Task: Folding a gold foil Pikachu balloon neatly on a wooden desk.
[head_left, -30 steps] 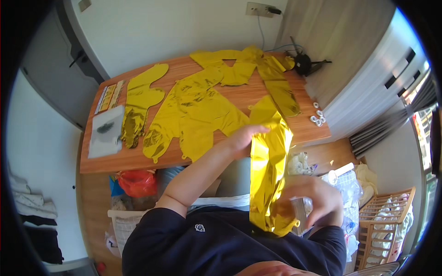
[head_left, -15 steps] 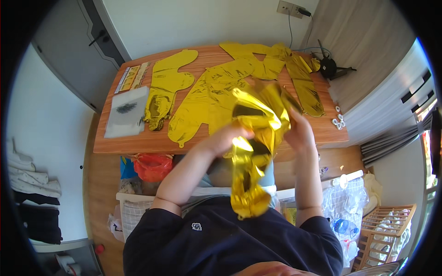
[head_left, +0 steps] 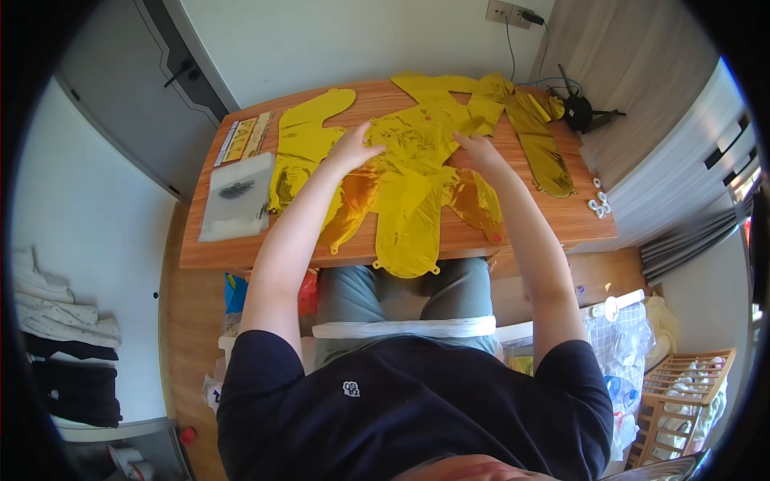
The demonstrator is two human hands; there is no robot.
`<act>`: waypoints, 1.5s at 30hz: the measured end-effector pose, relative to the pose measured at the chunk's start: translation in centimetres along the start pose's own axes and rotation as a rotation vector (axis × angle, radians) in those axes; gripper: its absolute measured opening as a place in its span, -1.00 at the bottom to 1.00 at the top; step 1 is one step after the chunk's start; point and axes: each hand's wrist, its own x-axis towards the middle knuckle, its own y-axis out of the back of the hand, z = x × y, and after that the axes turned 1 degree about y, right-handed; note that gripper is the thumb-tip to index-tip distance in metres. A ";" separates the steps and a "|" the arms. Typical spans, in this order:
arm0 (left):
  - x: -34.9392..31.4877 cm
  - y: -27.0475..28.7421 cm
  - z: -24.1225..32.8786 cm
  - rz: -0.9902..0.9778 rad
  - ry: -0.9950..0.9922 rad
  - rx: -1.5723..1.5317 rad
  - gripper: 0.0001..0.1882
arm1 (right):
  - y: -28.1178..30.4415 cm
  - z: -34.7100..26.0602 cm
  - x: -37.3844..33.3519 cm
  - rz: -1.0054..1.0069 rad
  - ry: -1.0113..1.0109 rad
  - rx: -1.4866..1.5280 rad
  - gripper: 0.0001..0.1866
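A flat, uninflated gold foil balloon lies spread on the table, its rounded, tabbed end reaching over the front edge. Over its left side is my left hand, open, with thumb and forefinger apart near the foil. My right hand is at the balloon's upper right, fingers closed on its edge beside a dark fold. Under this balloon, more gold foil shows at both sides. Another flat gold balloon lies to the left, and a darker gold strip to the right.
The wooden table holds clear plastic sleeves and a printed card at left. A black router with cables stands at the back right, with several small white rolls by the right edge. A slatted wooden crate stands lower right.
The crumpled gold balloon that was lifted before my chest now lies spread on the table, over the other foil. Both hands have moved forward, away from me, and my left hand has opened.
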 end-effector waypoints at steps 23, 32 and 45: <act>-1.1 -5.3 3.9 -0.204 -0.380 0.450 -0.17 | 3.0 6.6 -7.3 0.000 0.863 -0.912 -0.75; 1.2 -4.6 2.4 -0.181 -0.358 0.407 -0.13 | 2.6 6.1 -7.9 -0.007 0.844 -0.924 -0.75; 0.8 -3.9 1.5 -0.062 -0.417 0.174 -0.27 | 3.0 6.6 -7.6 -0.001 0.821 -0.909 -0.75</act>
